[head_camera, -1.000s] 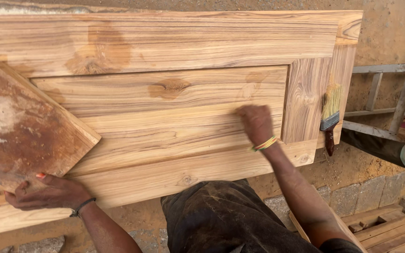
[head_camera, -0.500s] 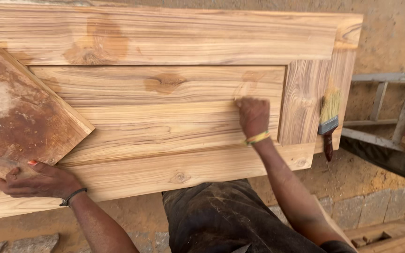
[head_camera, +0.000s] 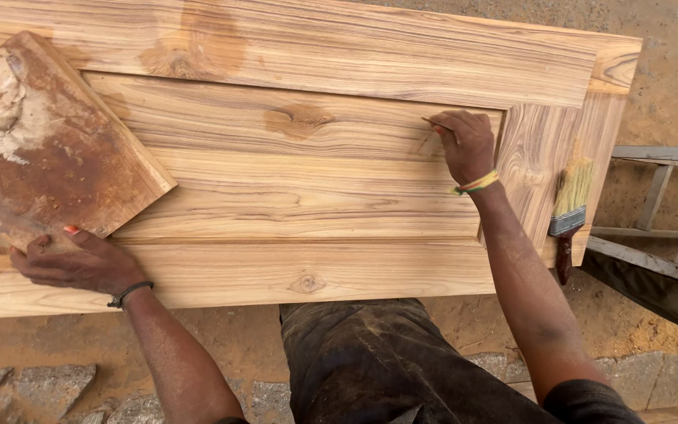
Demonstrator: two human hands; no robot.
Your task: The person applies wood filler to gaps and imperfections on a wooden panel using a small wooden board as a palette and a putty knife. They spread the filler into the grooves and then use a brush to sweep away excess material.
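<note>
Pale striped-grain wooden door panel (head_camera: 292, 196) lying flat across the scene, knots and a brown stain at far left, right hand (head_camera: 464, 145) fingers pinched on a thin tool at the recessed panel's far right corner, left hand (head_camera: 76, 263) fingers spread on a stained square board (head_camera: 49, 149) at near left, paintbrush (head_camera: 568, 212) resting on the right edge.

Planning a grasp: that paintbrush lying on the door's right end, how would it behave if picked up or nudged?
The paintbrush is probably light and its handle stiff, with bristles that would likely flex. It looks flat, so unlikely to roll. Its dark handle overhangs the wooden door edge, so a nudge could tip it off. The right hand works just beside it.
</note>
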